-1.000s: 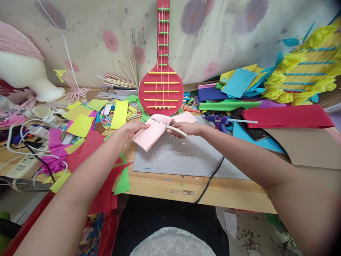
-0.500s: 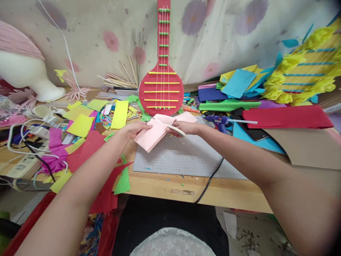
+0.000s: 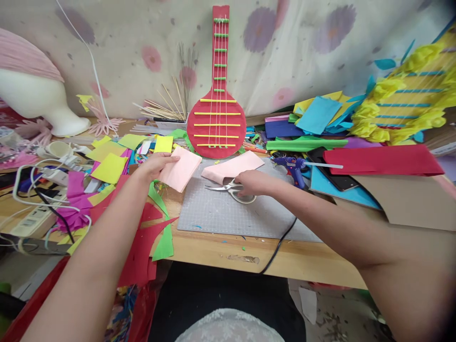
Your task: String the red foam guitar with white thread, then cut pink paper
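My left hand (image 3: pixel 158 165) pinches a folded piece of pale pink crepe paper (image 3: pixel 181 168), held over the left edge of the grey cutting mat (image 3: pixel 213 216). In my right hand (image 3: pixel 251 183) is a pair of scissors (image 3: pixel 239 194) with pale handles, its blades slightly parted and pointing left, low over the mat. Just behind the scissors lies a second pink paper strip (image 3: pixel 233 167), folded at its left end. Beyond the mat stands a red paper lute (image 3: pixel 216 118) with yellow and green bars and white strings.
A purple glue gun (image 3: pixel 294 168) sits right of the mat, its black cord (image 3: pixel 280 251) crossing the mat's front edge. Red paper (image 3: pixel 384 160) partly covers a phone. Coloured scraps (image 3: pixel 110 168) and white cables crowd the left. A yellow-flowered instrument (image 3: pixel 402 99) leans at right.
My left hand has moved left with the folded pink piece, which is now apart from the pink strip on the mat. The scissors have come away from the paper and down towards the mat.
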Demonstrator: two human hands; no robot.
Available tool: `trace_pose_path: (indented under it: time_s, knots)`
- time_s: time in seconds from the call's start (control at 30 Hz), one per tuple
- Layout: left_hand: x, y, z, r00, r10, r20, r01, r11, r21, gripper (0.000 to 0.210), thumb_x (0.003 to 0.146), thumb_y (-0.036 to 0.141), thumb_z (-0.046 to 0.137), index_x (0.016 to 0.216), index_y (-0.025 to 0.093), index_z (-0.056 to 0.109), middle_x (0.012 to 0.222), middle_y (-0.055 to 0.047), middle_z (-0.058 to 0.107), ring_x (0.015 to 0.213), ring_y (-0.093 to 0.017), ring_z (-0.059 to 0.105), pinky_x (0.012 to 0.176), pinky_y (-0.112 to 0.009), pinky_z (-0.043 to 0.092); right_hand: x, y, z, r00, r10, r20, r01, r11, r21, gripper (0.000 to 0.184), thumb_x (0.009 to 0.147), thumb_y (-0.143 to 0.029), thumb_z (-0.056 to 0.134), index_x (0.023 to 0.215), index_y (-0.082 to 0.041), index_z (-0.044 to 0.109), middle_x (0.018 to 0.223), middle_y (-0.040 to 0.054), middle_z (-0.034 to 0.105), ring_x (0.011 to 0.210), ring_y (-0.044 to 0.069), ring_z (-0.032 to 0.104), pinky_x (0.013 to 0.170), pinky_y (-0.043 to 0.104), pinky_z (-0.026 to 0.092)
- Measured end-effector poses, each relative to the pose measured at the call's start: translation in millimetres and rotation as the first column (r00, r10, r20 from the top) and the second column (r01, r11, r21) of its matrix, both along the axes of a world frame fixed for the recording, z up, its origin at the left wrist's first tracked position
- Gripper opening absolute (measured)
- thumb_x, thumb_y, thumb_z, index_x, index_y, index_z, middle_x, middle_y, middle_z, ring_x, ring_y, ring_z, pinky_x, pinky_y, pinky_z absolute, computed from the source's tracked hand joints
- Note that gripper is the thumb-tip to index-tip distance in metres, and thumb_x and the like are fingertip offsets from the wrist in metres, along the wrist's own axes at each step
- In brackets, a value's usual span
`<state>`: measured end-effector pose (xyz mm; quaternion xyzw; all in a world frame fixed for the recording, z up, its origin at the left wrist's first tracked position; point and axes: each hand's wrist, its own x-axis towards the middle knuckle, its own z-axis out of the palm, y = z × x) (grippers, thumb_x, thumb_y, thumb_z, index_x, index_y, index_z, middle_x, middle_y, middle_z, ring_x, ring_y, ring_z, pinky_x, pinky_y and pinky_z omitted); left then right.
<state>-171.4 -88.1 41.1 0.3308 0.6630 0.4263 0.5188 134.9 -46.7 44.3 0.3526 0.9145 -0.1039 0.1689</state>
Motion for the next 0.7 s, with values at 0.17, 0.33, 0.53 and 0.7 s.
trace_pose_path:
  time_s: [0.17, 0.33, 0.53, 0.7]
  knots:
    - [22, 6, -15.4, 0.978, 0.168, 0.12, -0.184, 0.973, 0.137, 0.023, 0.06, 0.021, 0.075, 0.079, 0.013, 0.065, 0.071, -0.004, 0.07, 0.065, -0.018, 0.067, 0.063, -0.028, 0.053, 4, 5, 6.8, 0.992, -0.09, -0.09, 0.105, 0.978, 0.181, 0.042, 0.077, -0.052, 0.06, 0.102, -0.018, 0.064, 0.105, 0.0129, 0.066, 0.095, 0.028, 0.061, 0.068, 0.03, 0.04]
    - [48, 15, -41.2, 0.887, 0.338, 0.316, -0.426, 0.862, 0.274, 0.015, 0.067, 0.017, 0.066, 0.081, 0.012, 0.064, 0.074, -0.005, 0.07, 0.07, -0.018, 0.067, 0.073, -0.033, 0.055, -9, 6, -26.2, 0.971, -0.117, -0.209, 0.172, 0.948, 0.268, 0.033, 0.085, -0.04, 0.052, 0.109, -0.019, 0.061, 0.115, 0.0118, 0.062, 0.091, 0.023, 0.062, 0.066, 0.028, 0.04]
    - [61, 14, -74.0, 0.834, 0.384, 0.396, -0.528, 0.763, 0.374, 0.019, 0.07, 0.019, 0.065, 0.089, 0.016, 0.064, 0.089, -0.004, 0.072, 0.089, -0.018, 0.066, 0.082, -0.031, 0.053, 18, 46, 8.2, 0.583, -0.319, -0.747, 0.625, 0.763, 0.163, 0.017, 0.089, -0.025, 0.044, 0.089, -0.016, 0.059, 0.091, 0.0107, 0.067, 0.079, 0.02, 0.064, 0.072, 0.033, 0.046]
    - [60, 14, -81.2, 0.858, 0.337, 0.388, -0.487, 0.776, 0.401, 0.02, 0.072, 0.019, 0.064, 0.092, 0.016, 0.064, 0.092, -0.004, 0.072, 0.087, -0.017, 0.067, 0.08, -0.029, 0.053, 108, 111, 66.0, -0.174, -0.438, -0.882, 0.741, 0.532, -0.41, 0.015, 0.091, -0.015, 0.038, 0.1, -0.014, 0.049, 0.076, 0.0094, 0.06, 0.061, 0.016, 0.065, 0.061, 0.034, 0.051]
